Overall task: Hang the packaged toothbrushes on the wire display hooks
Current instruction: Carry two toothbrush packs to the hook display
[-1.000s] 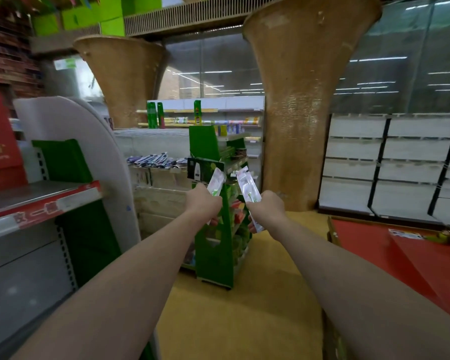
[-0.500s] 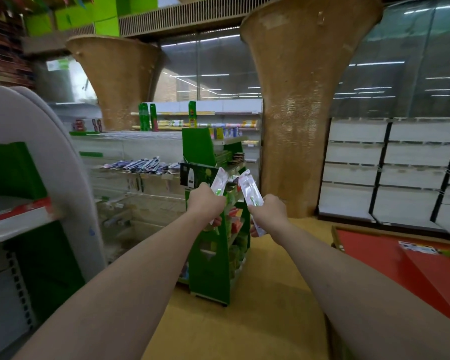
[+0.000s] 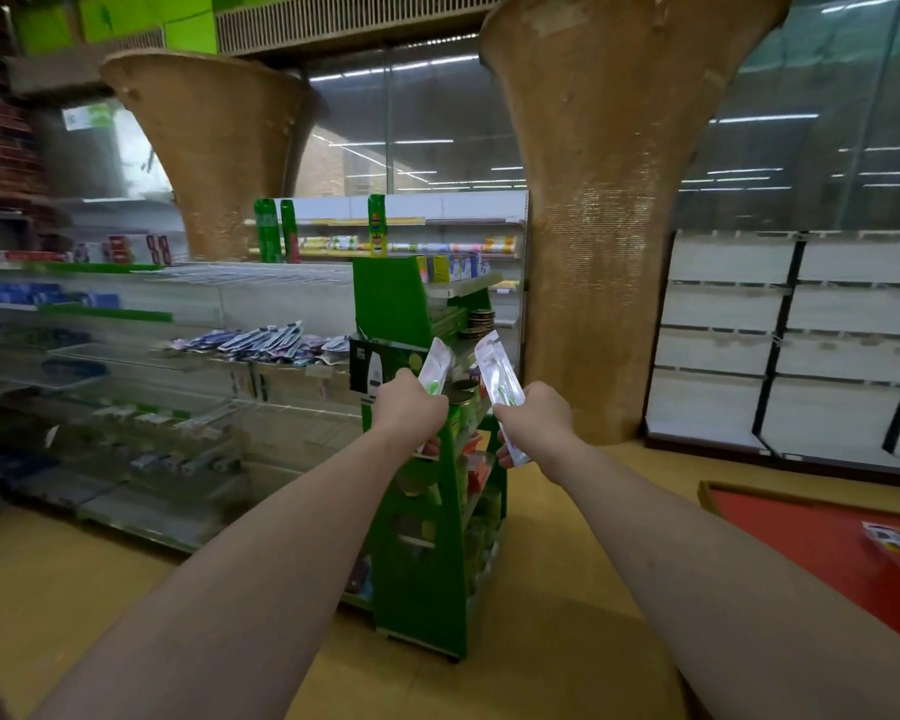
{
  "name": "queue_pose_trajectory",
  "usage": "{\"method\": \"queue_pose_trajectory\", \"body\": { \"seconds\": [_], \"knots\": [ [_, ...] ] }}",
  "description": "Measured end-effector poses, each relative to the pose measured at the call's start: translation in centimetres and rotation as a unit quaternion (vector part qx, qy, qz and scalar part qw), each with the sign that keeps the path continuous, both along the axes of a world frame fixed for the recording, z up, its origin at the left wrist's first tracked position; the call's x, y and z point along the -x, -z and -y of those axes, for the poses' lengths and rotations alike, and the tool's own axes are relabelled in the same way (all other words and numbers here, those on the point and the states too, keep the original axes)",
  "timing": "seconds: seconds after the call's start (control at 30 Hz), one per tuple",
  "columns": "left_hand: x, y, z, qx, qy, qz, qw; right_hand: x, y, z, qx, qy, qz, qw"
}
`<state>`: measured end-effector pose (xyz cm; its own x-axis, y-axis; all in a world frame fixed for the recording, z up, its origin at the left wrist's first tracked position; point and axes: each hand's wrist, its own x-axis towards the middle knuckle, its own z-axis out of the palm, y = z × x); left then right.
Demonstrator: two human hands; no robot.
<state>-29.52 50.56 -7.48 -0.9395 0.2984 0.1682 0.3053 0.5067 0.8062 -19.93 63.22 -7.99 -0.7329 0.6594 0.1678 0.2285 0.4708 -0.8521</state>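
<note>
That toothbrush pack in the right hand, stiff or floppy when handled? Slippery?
Likely fairly stiff: the toothbrush pack stands straight above the right hand without drooping. Probably light, since one fist holds it upright. Its glossy clear plastic may be a bit slippery.

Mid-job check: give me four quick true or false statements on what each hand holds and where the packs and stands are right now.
1. Each hand grips one toothbrush pack. True: left hand holds the left pack, right hand the right pack.
2. Both packs already hang on hooks. False: both are in hand.
3. The green display stand stands behind the hands. True.
4. The white shelving at right is fully stocked. False: it looks bare.
</note>
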Motion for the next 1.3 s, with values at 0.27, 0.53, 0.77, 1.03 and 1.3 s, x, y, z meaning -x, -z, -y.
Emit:
{"method": "queue_pose_trajectory", "body": {
  "seconds": [0.27,0.53,0.77,1.03,1.3],
  "knots": [
    [8.9,1.8,-3.6,0.002,-0.037,0.005,0.999,10.5,1.6,-5.0,-0.034,-0.037,0.011,0.999],
    [18.0,0.8,-7.3,-0.009,-0.135,-0.008,0.991,23.0,0.8,-9.8,-0.068,-0.117,0.003,0.991],
    [23.2,-0.4,-7.2,-0.025,-0.237,-0.007,0.971,31.0,-1.1,-10.0,-0.034,-0.203,-0.011,0.979],
    [26.8,0.0,-0.3,-0.001,-0.356,-0.003,0.934,38.5,-0.4,-2.8,-0.011,-0.307,0.002,0.952],
    [32.8,0.8,9.1,-0.012,-0.419,0.000,0.908,46.1,0.9,6.5,-0.029,-0.376,-0.003,0.926]
  ]
}}
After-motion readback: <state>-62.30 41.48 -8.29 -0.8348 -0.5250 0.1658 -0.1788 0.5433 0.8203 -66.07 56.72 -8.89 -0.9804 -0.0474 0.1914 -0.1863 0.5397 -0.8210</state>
